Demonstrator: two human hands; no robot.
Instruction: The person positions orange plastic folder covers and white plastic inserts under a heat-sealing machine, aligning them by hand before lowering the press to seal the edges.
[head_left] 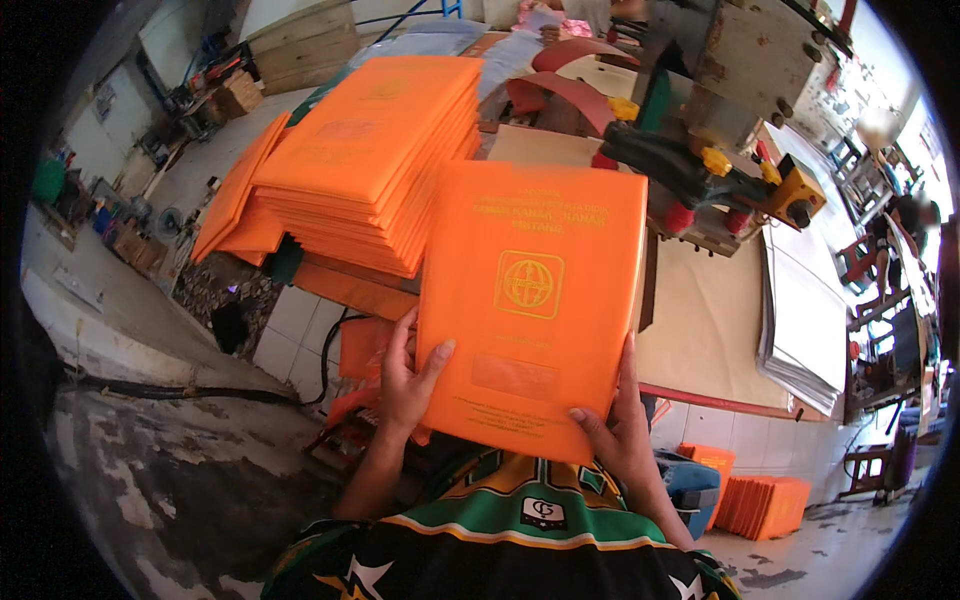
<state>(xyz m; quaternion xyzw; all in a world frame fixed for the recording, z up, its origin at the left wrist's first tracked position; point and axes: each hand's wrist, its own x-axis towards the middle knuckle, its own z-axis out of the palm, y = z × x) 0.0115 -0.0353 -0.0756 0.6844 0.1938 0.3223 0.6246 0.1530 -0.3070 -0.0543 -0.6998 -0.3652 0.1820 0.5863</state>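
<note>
Centre of frame: an orange folder (530,315) with a gold globe emblem, gripped in both my hands. My left hand (405,380) clasps its lower left edge and my right hand (622,430) its lower right, thumbs on the front. Upper left: a tall stack of orange folders (370,150), just beside the held one. Upper right: a dark machine (690,160) with yellow knobs. Right: a pile of white sheets (805,320). Lower right: a row of orange folders (762,506) on the floor, near a blue object (688,488) of unclear kind, partly covered by my right arm. The held folder hides my remaining fingers and part of the table (710,340), which is tan-topped and red-edged. The printed lines are partly blurred, as is the far right background. The grey floor (190,490), lower left, is patchy; a black cable (190,389) crosses it.
</note>
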